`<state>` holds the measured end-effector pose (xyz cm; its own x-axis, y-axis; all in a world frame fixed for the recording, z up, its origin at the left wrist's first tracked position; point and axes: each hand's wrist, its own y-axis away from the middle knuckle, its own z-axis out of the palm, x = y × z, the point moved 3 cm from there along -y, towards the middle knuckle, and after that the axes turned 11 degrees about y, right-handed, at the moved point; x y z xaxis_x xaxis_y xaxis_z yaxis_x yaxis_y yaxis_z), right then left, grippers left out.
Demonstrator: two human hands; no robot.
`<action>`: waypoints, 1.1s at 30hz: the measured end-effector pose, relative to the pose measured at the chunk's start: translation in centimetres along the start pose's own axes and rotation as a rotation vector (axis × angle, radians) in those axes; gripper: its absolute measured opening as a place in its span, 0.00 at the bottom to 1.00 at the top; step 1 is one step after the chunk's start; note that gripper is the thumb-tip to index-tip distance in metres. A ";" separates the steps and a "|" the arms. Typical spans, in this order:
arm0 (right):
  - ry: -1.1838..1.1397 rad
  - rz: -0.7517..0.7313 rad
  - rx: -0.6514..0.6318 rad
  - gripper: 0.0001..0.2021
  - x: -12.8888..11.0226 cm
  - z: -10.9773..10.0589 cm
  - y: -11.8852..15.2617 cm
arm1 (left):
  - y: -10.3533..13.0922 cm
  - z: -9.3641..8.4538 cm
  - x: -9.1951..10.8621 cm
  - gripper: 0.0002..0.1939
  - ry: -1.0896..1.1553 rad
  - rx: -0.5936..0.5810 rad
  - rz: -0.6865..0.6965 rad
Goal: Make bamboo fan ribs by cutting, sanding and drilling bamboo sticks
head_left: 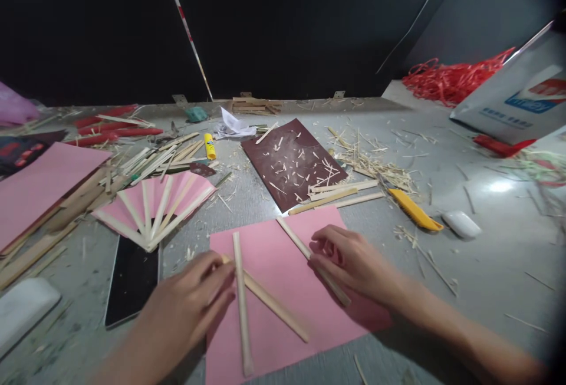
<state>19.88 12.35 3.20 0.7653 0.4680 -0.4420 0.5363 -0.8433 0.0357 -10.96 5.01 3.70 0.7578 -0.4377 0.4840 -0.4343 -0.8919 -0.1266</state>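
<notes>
A pink paper sheet (pixel 274 243) lies in front of me, with three flat wooden sticks on it. My left hand (pixel 197 288) pinches the upper end of a slanted stick (pixel 278 308), near where it meets an upright stick (pixel 244 320). On the sheet's right half, my right hand (pixel 349 258) closes thumb and fingers on another stick (pixel 292 236), which slants down to the right. A pink paper fan (pixel 179 193) with pale stick ribs is spread out left of the sheet, partly over a dark phone (pixel 132 282).
Behind the sheet lies brown sandpaper (pixel 287 161) strewn with shavings. A yellow cutter knife (pixel 413 208) and a white computer mouse (pixel 461 224) are to the right. A glue stick (pixel 209 146), loose sticks and more pink paper (pixel 48 181) are on the left.
</notes>
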 end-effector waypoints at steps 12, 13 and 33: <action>-0.395 0.197 -0.133 0.08 -1.3 2.0 -0.2 | -3.9 2.9 1.6 0.13 -0.122 -0.135 0.205; -0.439 0.202 -0.141 0.08 -1.3 2.3 -0.1 | -4.2 2.9 1.6 0.13 -0.126 -0.133 0.211; -0.944 0.415 -0.168 0.17 1.4 2.5 3.0 | -4.2 3.2 0.6 0.12 -0.011 -0.003 0.470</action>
<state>21.66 9.81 0.45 0.3501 -0.3077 -0.8847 0.3926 -0.8093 0.4369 -7.14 8.11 1.69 0.4836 -0.7952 0.3657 -0.7331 -0.5963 -0.3271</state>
